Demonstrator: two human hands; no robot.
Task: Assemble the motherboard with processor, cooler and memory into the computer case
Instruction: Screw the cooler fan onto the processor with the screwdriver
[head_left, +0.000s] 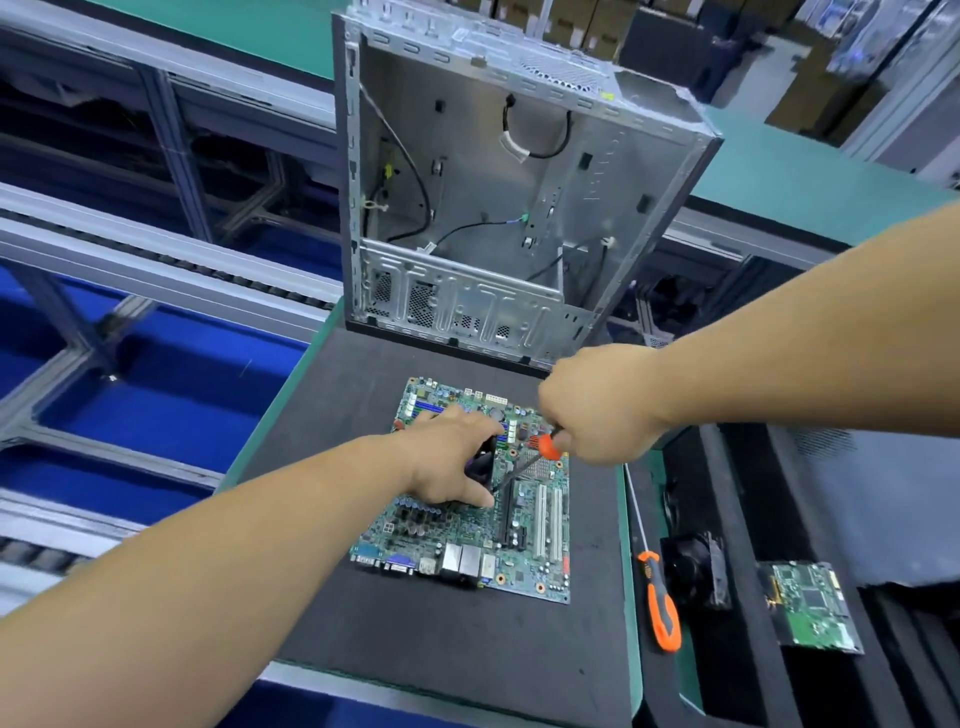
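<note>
Green motherboard (524, 530) lies flat on a dark foam mat (363, 623) on the green-edged table (631, 597), just before an open bare-metal computer case (467, 171) with loose black cables inside. Left hand (452, 467) rests on the black cooler (480, 462), fingers curled around it. Right hand (597, 405) grips an orange-handled screwdriver (545, 449), shaft angled down to the board. Right of the mat: second orange screwdriver (660, 605), black fan (696, 571), small green circuit board (810, 605). Grey conveyor frames, blue floor at left.

Left hand (451, 464) on cooler (482, 461), right hand (597, 404) gripping screwdriver (546, 448), motherboard (467, 525) beneath
</note>
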